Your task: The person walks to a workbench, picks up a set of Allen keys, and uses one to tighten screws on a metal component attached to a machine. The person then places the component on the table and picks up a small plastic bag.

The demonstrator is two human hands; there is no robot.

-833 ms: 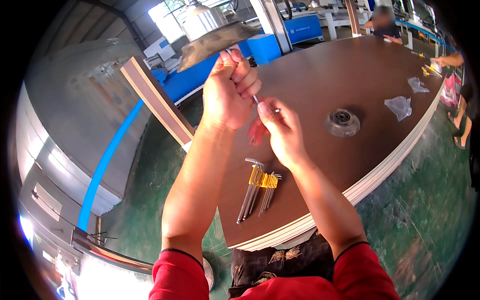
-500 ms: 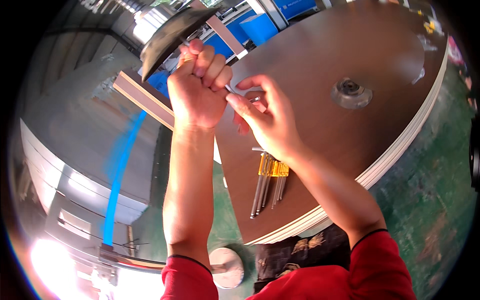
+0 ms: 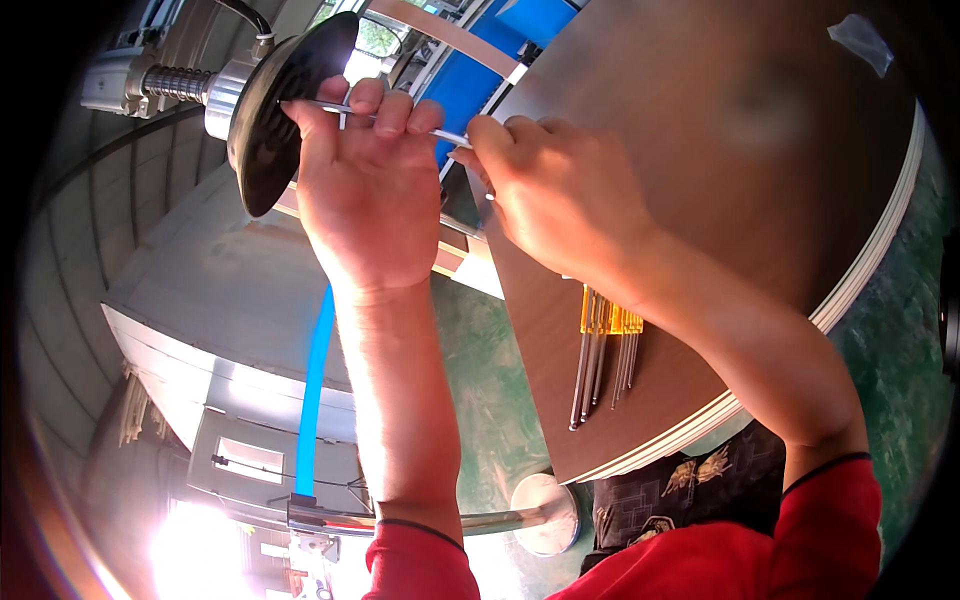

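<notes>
A thin metal hex key (image 3: 452,138) lies across the fingers of my left hand (image 3: 368,210), whose palm is turned toward me. Its fingers curl loosely over the shaft, and the thumb tip reaches the inside of a black suction cup (image 3: 270,140). The key's far tip is close to the cup's centre; whether it is seated in anything there I cannot tell. My right hand (image 3: 570,195), back of the hand up, grips the other end of the key. On the brown board below it lies a set of hex keys in a yellow holder (image 3: 612,318).
The cup hangs from a metal fitting with a spring (image 3: 178,84) at upper left. A large stack of brown boards (image 3: 700,130) fills the right side. Over green floor stand a blue upright strip (image 3: 314,390) and a round disc (image 3: 548,520). Clear plastic film (image 3: 860,42) lies at far right.
The view has shifted left, bringing the cup's fitting into sight. My left hand has loosened from a fist, baring the key's shaft. My right hand has turned over and closed on the key's end.
</notes>
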